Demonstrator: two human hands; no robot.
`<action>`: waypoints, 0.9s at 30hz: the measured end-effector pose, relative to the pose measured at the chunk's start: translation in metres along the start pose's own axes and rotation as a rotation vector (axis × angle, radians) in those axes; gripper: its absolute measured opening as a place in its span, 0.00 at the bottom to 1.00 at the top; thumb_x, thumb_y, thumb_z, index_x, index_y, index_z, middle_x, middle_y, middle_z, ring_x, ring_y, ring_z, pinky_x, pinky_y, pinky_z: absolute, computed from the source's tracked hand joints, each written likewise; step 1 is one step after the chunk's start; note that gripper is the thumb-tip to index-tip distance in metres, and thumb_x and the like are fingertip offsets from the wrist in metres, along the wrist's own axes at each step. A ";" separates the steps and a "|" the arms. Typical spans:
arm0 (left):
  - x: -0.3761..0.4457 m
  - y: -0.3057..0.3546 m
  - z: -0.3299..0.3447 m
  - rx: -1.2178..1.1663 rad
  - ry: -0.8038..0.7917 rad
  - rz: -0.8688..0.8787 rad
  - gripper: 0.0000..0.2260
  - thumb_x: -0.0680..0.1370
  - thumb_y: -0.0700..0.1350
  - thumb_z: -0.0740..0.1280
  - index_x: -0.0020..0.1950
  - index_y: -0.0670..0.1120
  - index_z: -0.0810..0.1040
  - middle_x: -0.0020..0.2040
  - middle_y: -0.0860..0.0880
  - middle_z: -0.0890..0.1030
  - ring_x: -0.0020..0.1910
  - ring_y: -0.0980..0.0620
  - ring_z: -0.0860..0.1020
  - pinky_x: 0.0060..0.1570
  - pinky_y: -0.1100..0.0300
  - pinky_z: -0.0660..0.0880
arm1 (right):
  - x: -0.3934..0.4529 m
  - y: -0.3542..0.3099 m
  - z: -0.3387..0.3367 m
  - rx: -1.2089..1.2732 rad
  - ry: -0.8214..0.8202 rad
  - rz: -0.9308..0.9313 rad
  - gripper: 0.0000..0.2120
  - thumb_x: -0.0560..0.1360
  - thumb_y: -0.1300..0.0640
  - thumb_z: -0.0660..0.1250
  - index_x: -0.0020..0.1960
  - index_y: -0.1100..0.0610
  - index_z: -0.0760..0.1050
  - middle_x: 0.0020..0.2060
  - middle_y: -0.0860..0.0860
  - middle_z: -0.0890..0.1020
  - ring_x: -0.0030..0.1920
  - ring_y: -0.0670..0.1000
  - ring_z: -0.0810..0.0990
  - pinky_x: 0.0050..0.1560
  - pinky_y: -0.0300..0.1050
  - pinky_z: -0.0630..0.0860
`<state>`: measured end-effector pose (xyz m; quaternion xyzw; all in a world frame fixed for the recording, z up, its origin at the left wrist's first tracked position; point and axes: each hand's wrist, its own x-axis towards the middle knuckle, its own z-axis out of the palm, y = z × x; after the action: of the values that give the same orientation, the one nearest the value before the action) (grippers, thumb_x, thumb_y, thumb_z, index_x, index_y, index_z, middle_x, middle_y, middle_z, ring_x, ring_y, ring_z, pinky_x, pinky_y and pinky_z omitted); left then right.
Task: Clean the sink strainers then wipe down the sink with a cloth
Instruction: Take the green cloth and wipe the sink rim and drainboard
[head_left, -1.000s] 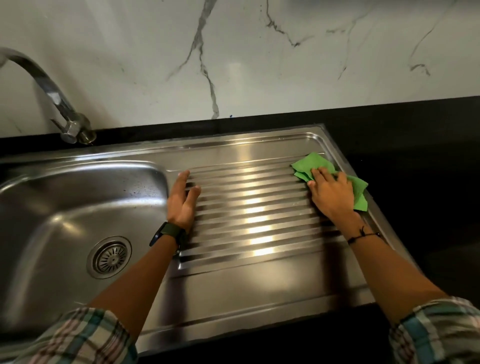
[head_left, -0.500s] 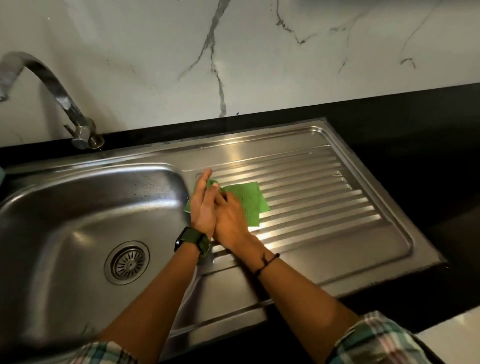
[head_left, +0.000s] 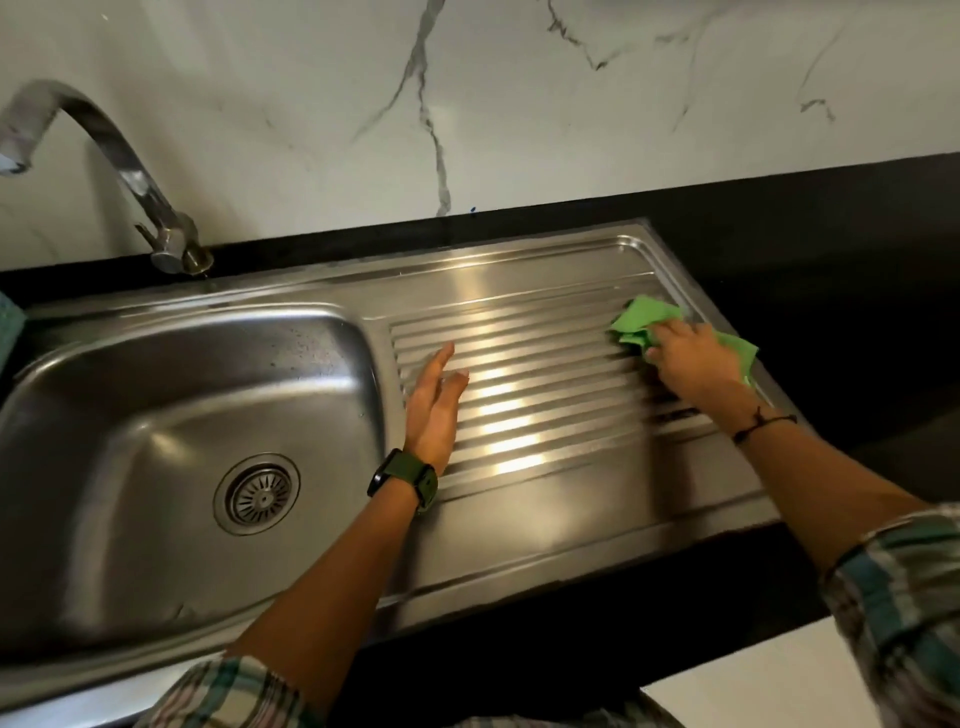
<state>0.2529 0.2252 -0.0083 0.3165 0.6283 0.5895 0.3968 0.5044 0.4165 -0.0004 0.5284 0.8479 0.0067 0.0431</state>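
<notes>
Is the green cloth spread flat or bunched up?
Bunched: the green cloth shows crumpled folds under the right hand on the drainboard.
</notes>
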 end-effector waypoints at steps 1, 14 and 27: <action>-0.003 0.000 0.001 -0.006 0.000 0.007 0.19 0.79 0.45 0.58 0.70 0.49 0.65 0.73 0.48 0.65 0.70 0.52 0.64 0.73 0.51 0.58 | 0.003 0.010 -0.002 -0.074 -0.053 -0.004 0.17 0.79 0.53 0.55 0.64 0.58 0.69 0.64 0.59 0.70 0.61 0.63 0.68 0.60 0.58 0.69; -0.026 -0.013 -0.009 -0.139 0.212 0.023 0.19 0.76 0.47 0.61 0.68 0.46 0.69 0.71 0.49 0.68 0.70 0.53 0.65 0.71 0.55 0.59 | -0.031 -0.094 -0.003 0.082 0.185 -0.136 0.13 0.73 0.62 0.62 0.54 0.67 0.74 0.52 0.64 0.78 0.58 0.62 0.71 0.58 0.53 0.68; -0.010 0.000 -0.002 -0.051 0.448 0.038 0.18 0.73 0.47 0.59 0.61 0.45 0.74 0.56 0.43 0.78 0.56 0.47 0.75 0.55 0.58 0.74 | -0.054 -0.248 0.005 0.290 0.047 -0.628 0.19 0.75 0.52 0.61 0.65 0.52 0.69 0.61 0.51 0.74 0.58 0.58 0.69 0.50 0.51 0.67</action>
<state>0.2556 0.2157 -0.0070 0.1793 0.6795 0.6683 0.2440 0.3068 0.2585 -0.0160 0.2421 0.9620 -0.1151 -0.0519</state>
